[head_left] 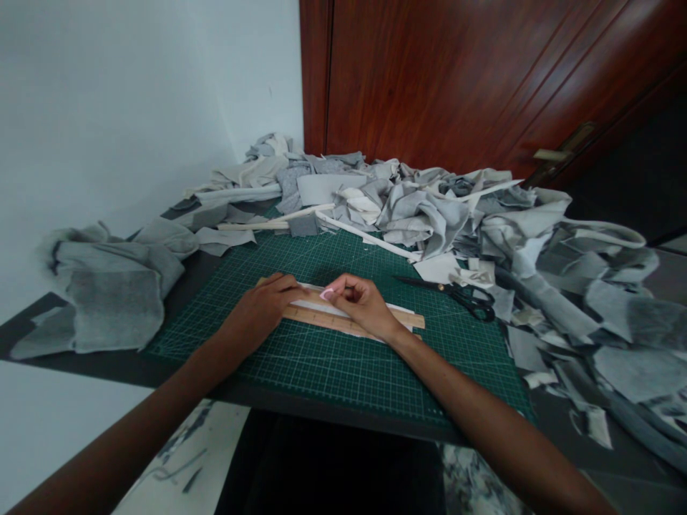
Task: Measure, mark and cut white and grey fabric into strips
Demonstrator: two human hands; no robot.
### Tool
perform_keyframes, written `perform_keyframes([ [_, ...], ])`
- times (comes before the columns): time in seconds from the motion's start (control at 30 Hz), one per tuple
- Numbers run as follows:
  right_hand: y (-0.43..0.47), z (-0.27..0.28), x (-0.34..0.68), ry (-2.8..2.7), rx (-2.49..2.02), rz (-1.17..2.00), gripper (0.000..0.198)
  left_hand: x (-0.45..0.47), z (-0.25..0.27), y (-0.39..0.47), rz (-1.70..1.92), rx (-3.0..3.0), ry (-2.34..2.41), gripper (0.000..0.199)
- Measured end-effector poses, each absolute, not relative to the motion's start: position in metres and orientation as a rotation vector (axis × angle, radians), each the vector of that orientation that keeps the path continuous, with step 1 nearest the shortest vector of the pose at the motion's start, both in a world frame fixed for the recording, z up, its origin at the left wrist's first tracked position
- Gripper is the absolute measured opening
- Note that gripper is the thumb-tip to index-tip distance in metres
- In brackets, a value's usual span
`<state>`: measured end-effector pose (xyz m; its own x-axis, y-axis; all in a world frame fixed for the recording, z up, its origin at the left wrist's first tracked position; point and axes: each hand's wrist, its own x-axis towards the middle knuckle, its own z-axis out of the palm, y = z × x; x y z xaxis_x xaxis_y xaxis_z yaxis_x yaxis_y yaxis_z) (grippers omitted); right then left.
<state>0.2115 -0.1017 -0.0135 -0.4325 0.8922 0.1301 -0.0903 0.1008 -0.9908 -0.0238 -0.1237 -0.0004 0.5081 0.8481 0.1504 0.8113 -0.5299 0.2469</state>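
Note:
My left hand (272, 302) lies with its fingers stretched over the left end of a wooden ruler (327, 319) and a white fabric strip (316, 308), pressing on them. Another length of wooden ruler lies along the strip's far side, partly hidden by my hands. My right hand (362, 304) pinches a small pinkish-white piece of what looks like tailor's chalk (327, 294) just above the strip. Under the rulers is a green cutting mat (333, 379) with a printed grid. To the right lies a pair of black scissors (456, 292), touched by neither hand.
Grey and white fabric scraps (424, 214) are heaped along the table's back and right side. A folded grey cloth (118, 300) sits at the left edge. Behind stand a white wall (134, 93) and a brown wooden door (429, 79). More scraps lie on the floor.

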Motion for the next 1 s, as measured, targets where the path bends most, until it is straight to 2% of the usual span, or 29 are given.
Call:
perform_keyframes([
  [0.73,-0.1013,-0.0152,0.212,-1.543,-0.808,1.457,0.028,-0.0244,-0.0012,-0.1226,0.426,2.594,1.414,0.045],
  [1.0,-0.1004,-0.0182,0.2122,-1.639,-0.862,1.354,0.032,-0.0237,-0.0015,-0.123,0.411,2.582,1.432,0.043],
])
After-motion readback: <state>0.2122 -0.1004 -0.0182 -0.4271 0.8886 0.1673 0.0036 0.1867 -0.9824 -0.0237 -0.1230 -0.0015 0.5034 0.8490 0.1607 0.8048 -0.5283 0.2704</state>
